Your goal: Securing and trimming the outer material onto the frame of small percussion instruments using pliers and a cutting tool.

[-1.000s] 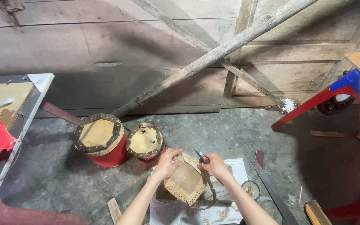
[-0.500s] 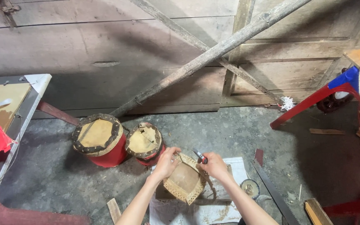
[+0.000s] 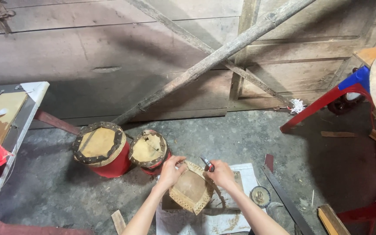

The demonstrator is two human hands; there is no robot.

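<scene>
A small drum with a tan hide head and a punched rim (image 3: 191, 188) stands tilted on a pale sheet (image 3: 244, 174) at the bottom centre. My left hand (image 3: 170, 170) grips the drum's upper left rim. At the upper right rim, my right hand (image 3: 221, 173) holds red-handled pliers (image 3: 207, 164), jaws pointing up and left. Both forearms come in from the bottom edge.
Two red drums, a larger (image 3: 101, 148) and a smaller (image 3: 149, 151), stand on the concrete floor just beyond. A hand saw (image 3: 283, 193) and a round spool (image 3: 260, 196) lie to the right. A table edge (image 3: 18, 130) lies left, a red frame (image 3: 323, 102) right, and a slanted pole (image 3: 214, 56) leans on the wooden wall.
Both hands shifted slightly on the drum's rim. The pliers moved a little left, closer to the rim. The view barely changed.
</scene>
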